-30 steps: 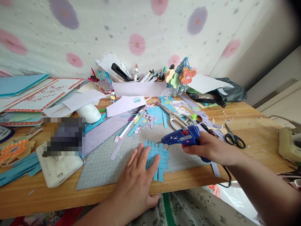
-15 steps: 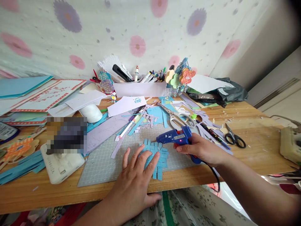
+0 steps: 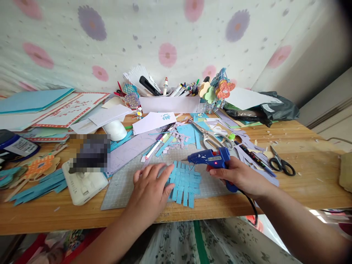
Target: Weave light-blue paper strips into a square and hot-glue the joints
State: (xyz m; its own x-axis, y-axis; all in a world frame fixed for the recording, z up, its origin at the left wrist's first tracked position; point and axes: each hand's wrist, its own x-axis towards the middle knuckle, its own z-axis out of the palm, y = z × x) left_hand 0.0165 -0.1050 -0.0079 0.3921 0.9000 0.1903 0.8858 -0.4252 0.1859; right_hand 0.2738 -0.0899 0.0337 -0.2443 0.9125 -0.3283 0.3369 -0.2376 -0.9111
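Observation:
A woven mat of blue paper strips (image 3: 185,183) lies on the grey cutting mat (image 3: 121,194), its loose strip ends pointing towards me. My left hand (image 3: 151,190) rests at the woven piece's left edge, thumb and index finger apart and touching that edge, the other fingers bent over the cutting mat. In my right hand (image 3: 239,176) is a blue hot glue gun (image 3: 210,157) with a lit red light. Its nozzle points left, just above the top edge of the weave. The cord runs down from the handle past the table edge.
Large scissors (image 3: 210,137) and paper scraps lie behind the glue gun. Black-handled scissors (image 3: 282,164) are at the right. A white device (image 3: 85,185) and blue strips (image 3: 41,187) sit at the left. Markers fill a holder (image 3: 170,104) at the back.
My left hand has slid left off the middle of the blue weave to its edge, uncovering it. The glue gun first moved left, then stayed near the weave's top edge. The view has shifted.

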